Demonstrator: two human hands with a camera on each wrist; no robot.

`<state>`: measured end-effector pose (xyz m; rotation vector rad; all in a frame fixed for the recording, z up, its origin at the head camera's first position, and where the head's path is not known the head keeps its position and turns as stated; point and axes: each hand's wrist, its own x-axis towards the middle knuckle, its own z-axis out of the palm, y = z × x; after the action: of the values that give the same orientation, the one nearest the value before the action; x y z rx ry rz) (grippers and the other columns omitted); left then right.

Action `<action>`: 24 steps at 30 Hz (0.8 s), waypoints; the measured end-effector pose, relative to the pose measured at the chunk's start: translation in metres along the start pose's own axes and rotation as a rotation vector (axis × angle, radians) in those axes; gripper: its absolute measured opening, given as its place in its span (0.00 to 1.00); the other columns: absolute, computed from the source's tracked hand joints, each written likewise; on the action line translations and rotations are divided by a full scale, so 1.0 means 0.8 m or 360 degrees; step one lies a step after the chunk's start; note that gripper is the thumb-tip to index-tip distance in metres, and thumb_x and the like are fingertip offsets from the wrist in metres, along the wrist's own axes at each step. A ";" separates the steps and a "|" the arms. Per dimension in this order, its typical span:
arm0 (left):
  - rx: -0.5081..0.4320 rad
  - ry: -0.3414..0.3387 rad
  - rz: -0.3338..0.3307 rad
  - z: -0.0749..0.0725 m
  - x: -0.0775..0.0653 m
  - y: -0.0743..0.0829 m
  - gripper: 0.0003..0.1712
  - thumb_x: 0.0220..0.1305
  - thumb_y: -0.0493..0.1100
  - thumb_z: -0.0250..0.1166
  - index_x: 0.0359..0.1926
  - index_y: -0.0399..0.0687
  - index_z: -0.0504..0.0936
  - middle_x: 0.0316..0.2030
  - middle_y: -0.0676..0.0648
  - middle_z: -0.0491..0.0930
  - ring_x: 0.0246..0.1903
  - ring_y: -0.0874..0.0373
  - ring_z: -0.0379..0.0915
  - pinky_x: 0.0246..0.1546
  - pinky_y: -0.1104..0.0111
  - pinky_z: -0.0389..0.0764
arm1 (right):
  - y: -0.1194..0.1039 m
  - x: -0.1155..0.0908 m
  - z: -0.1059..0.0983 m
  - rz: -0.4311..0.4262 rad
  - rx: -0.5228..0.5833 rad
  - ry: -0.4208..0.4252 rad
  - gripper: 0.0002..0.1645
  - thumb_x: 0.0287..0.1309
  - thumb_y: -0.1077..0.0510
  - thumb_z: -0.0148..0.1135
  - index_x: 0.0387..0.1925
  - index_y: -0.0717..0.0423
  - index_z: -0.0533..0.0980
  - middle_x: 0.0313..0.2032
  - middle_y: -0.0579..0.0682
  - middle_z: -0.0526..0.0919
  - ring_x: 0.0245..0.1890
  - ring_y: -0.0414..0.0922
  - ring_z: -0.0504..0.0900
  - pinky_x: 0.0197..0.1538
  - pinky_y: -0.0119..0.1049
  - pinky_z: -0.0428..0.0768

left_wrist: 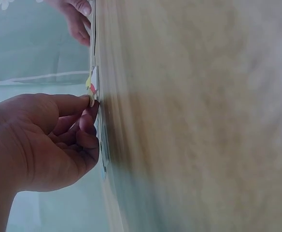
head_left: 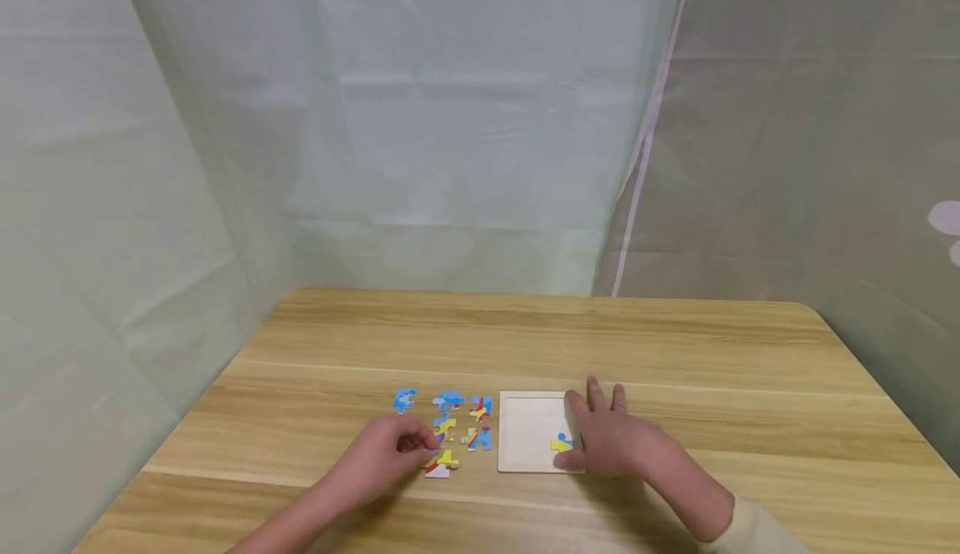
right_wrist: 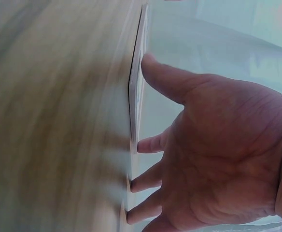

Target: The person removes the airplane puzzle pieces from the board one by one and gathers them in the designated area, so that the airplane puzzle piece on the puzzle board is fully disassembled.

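My left hand [head_left: 386, 458] pinches a yellow, red and white jigsaw piece [head_left: 448, 460] between thumb and forefinger, low over the table. In the left wrist view the fingertips meet at the edge of that jigsaw piece [left_wrist: 93, 88], and the other fingers curl beneath. To the right lies a square wooden puzzle tray [head_left: 502, 433]. A yellow and blue piece [head_left: 560, 444] sits inside its lower right part. Spread over the tray's right edge is my right hand [head_left: 611, 441], its thumb beside that piece. In the right wrist view its fingers [right_wrist: 148, 180] reach down toward the tabletop.
Several loose jigsaw pieces lie left of the tray, among them a blue piece [head_left: 404, 400], a blue and white piece [head_left: 450, 400] and a red, blue and yellow piece [head_left: 482, 407]. The wooden table [head_left: 525, 337] is bounded behind by a pale curtain [head_left: 465, 121].
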<state>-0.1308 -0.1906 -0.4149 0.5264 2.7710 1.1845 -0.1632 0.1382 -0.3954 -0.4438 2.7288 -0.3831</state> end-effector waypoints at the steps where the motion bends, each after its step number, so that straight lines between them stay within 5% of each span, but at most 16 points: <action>1: 0.0000 -0.0001 -0.0011 0.000 0.000 0.000 0.05 0.62 0.35 0.70 0.33 0.50 0.84 0.31 0.58 0.81 0.31 0.65 0.72 0.33 0.71 0.77 | 0.000 0.000 0.000 -0.0004 0.0002 -0.0005 0.58 0.56 0.33 0.69 0.75 0.59 0.55 0.75 0.73 0.46 0.71 0.78 0.44 0.46 0.81 0.67; 12: -0.0013 0.0002 -0.0005 -0.002 0.001 0.001 0.04 0.62 0.36 0.70 0.34 0.48 0.84 0.28 0.57 0.78 0.28 0.64 0.71 0.30 0.71 0.76 | 0.000 -0.001 -0.002 -0.0012 -0.0004 -0.0019 0.62 0.53 0.32 0.71 0.76 0.61 0.54 0.75 0.73 0.46 0.71 0.79 0.44 0.47 0.79 0.69; 24: -0.0068 -0.0048 0.0045 0.015 0.021 0.022 0.01 0.65 0.36 0.67 0.36 0.46 0.85 0.28 0.56 0.79 0.20 0.66 0.69 0.22 0.71 0.73 | -0.002 -0.002 -0.002 -0.0025 0.0004 -0.0015 0.65 0.50 0.31 0.73 0.76 0.62 0.54 0.75 0.74 0.45 0.70 0.80 0.45 0.46 0.78 0.70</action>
<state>-0.1391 -0.1653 -0.4102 0.5761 2.7152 1.2283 -0.1619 0.1380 -0.3930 -0.4658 2.7170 -0.3875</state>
